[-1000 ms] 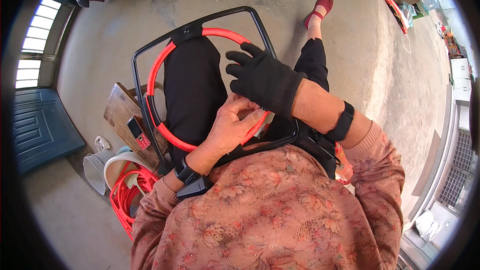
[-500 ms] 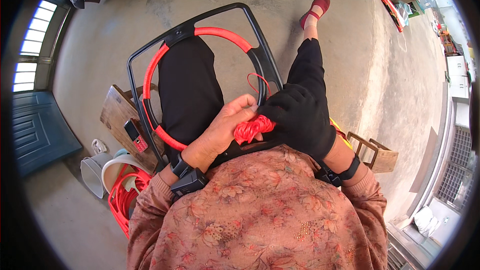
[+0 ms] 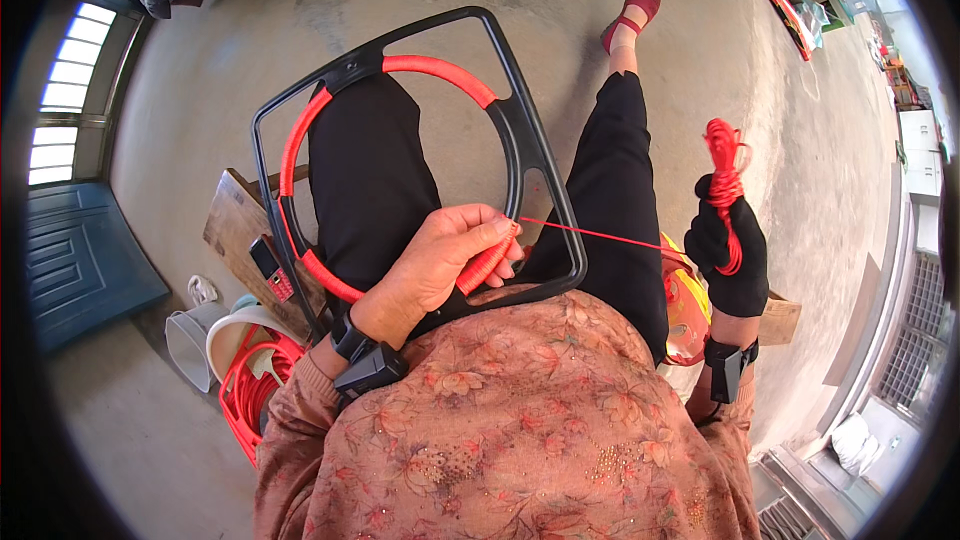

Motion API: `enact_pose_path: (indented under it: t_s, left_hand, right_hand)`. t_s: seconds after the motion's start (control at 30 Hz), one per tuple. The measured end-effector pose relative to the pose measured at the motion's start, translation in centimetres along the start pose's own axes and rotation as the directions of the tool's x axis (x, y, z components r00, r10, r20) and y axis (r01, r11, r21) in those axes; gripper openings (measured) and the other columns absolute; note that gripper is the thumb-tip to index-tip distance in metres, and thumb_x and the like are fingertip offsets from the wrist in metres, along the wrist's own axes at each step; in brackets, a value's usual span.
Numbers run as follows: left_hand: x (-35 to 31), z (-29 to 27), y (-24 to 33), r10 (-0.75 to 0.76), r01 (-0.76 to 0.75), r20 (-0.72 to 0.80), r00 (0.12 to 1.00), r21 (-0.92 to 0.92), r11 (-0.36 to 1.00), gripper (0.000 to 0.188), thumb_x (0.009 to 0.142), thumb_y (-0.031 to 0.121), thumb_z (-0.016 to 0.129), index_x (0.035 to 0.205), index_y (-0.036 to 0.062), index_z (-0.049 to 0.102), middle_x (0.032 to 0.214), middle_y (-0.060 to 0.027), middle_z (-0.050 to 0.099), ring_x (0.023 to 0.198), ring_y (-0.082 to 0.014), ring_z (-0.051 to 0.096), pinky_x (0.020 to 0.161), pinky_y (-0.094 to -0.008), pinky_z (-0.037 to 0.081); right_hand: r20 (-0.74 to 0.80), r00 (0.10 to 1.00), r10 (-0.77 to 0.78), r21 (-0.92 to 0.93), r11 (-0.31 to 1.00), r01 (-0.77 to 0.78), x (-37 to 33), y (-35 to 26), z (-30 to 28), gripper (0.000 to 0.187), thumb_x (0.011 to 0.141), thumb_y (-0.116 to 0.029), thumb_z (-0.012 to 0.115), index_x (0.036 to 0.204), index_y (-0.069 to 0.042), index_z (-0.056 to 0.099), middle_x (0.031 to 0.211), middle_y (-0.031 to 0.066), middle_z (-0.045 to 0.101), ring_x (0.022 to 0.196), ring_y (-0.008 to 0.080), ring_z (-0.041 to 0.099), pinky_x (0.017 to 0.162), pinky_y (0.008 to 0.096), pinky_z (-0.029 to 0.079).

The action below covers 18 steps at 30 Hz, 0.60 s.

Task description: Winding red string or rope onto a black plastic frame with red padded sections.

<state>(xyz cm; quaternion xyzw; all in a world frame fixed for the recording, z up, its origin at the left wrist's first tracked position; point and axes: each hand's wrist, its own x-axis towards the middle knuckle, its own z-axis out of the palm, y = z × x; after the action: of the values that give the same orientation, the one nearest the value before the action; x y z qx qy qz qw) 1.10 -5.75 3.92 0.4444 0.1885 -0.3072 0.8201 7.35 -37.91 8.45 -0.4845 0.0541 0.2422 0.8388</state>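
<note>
A black frame (image 3: 545, 136) with a round inner ring rests across my lap, and red cord wrapping (image 3: 440, 66) covers several stretches of the ring. My bare left hand (image 3: 455, 252) pinches the ring at its near right side, on the last turns of the wrapping. From there a thin red cord (image 3: 612, 237) runs taut to the right, past the frame's side bar. Out to the right, my black-gloved right hand (image 3: 733, 245) is closed around a bundle of red cord (image 3: 724, 165), which sticks up above the fist and hangs below it.
Left of my leg stands a wooden stool (image 3: 238, 230) with a red and black phone (image 3: 271, 268) on it. Buckets (image 3: 190, 345) and a heap of red cord (image 3: 250, 390) are beside it. A red and yellow bag (image 3: 686, 305) lies by my right thigh, near a wooden piece (image 3: 780, 320).
My right hand has swung from the ring far out to the right with the cord bundle, drawing the cord straight. My left hand has stayed at the ring, now gripping the wrapping.
</note>
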Motion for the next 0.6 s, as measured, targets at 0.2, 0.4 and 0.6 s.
enact_pose_path:
  t_s: [0.2, 0.4, 0.6]
  left_hand:
    - [0.3, -0.5, -0.3, 0.022, -0.02, 0.03, 0.999, -0.07, 0.997, 0.011, 0.094, 0.016, 0.054, 0.095, 0.0052, 0.055, 0.081, -0.0125, 0.066, 0.066, -0.0155, 0.065, 0.055, -0.0246, 0.054]
    - [0.4, -0.6, -1.3, 0.202, -0.192, -0.071, 0.977, 0.126, 0.973, 0.008, 0.09, 0.009, 0.061, 0.092, 0.0024, 0.06, 0.089, -0.0099, 0.064, 0.077, -0.0135, 0.064, 0.068, -0.0239, 0.052]
    - [1.0, -0.1, -2.0, 0.533, -0.446, -0.124, 0.837, 0.409, 0.796, 0.008, 0.085, 0.003, 0.067, 0.084, -0.0033, 0.063, 0.097, -0.0012, 0.052, 0.078, -0.0076, 0.058, 0.072, -0.0212, 0.05]
  right_hand:
    - [-0.234, 0.97, -0.07, -0.111, 0.993, 0.045, 3.5, 0.5, -1.1, 0.047, 0.096, -0.03, 0.051, 0.129, 0.003, 0.045, 0.079, 0.0, 0.055, 0.061, 0.0087, 0.05, 0.056, 0.0234, 0.041]
    - [0.381, 0.79, -0.48, -0.877, 0.082, 0.473, 10.4, 3.2, 7.3, 0.04, 0.082, -0.009, 0.059, 0.122, -0.008, 0.056, 0.11, 0.0086, 0.063, 0.097, 0.0204, 0.062, 0.089, 0.0312, 0.047]
    - [0.901, 0.431, 0.043, -0.348, -0.521, 0.78, 12.5, 5.8, 15.2, 0.016, 0.067, -0.014, 0.063, 0.082, -0.01, 0.064, 0.103, 0.0057, 0.062, 0.109, 0.0251, 0.056, 0.101, 0.0364, 0.041]
